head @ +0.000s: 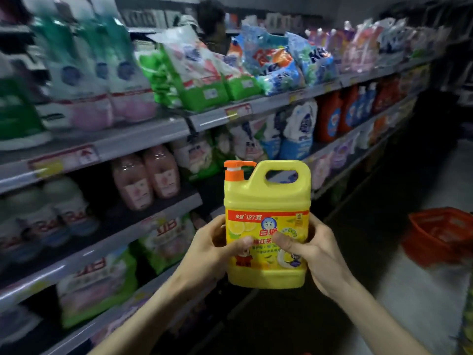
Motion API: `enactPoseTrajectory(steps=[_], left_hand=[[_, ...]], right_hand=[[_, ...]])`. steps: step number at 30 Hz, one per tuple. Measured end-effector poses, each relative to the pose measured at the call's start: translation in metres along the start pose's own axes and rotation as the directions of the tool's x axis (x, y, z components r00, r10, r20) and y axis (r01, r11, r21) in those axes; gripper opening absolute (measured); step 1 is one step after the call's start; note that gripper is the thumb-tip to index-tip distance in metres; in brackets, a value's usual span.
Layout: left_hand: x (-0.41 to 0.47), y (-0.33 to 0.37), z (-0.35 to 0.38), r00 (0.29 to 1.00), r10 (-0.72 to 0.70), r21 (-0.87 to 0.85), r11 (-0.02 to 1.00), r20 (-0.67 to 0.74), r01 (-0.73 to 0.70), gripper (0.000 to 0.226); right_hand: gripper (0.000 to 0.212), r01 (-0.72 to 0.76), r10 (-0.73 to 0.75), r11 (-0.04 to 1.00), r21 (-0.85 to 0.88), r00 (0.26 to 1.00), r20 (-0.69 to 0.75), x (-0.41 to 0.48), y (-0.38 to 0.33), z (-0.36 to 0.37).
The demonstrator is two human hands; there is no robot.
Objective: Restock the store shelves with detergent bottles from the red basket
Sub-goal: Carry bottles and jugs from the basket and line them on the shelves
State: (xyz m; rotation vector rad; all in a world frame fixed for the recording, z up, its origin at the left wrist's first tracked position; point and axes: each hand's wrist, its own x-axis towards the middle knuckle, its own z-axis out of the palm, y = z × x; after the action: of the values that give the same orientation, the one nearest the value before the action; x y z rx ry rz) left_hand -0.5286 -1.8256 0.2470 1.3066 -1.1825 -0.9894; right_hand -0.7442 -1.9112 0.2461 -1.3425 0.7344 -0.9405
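Though dim, full shelves [143, 135], grey floor [422, 290]

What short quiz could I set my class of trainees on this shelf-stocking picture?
1. True or false: the left hand and right hand both grip the yellow bottle.
2. The bottle's pump cap is: A green, B orange, C blue.
3. Fill in: the red basket sits on the floor to the ____ of the bottle.
Key: 1 true; 2 B; 3 right.
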Motion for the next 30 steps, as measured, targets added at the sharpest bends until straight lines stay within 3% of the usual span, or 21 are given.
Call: enactPoseTrajectory(steps=[7,16,24,30], left_hand=[[-0.082,0.013,-0.127,0.983,0.035,0.058,0.998,-0.182,-0.025,0.049],[-0.195,0.016,-0.264,0.900,0.042,0.109,0.994,-0.433,0.005,0.051],[-0.282,0.017,-0.320,0.739,0.094,0.167,0.986,-0.667,0.025,0.059],[-0.331,0.008,-0.338,0.572,0.075,0.138,0.988,-0.817,0.068,0.058]], right_hand=[[0.060,0.054,-0.042,0.998,-0.042,0.971,0.237,0.018,0.003,0.138],[0.054,0.110,-0.069,0.993,-0.053,0.864,0.499,0.019,0.013,0.316],[0.063,0.084,-0.075,0.996,0.027,0.649,0.757,0.010,0.018,0.432],[0.062,0.061,-0.041,0.998,0.014,0.474,0.879,0.003,0.033,0.502]])
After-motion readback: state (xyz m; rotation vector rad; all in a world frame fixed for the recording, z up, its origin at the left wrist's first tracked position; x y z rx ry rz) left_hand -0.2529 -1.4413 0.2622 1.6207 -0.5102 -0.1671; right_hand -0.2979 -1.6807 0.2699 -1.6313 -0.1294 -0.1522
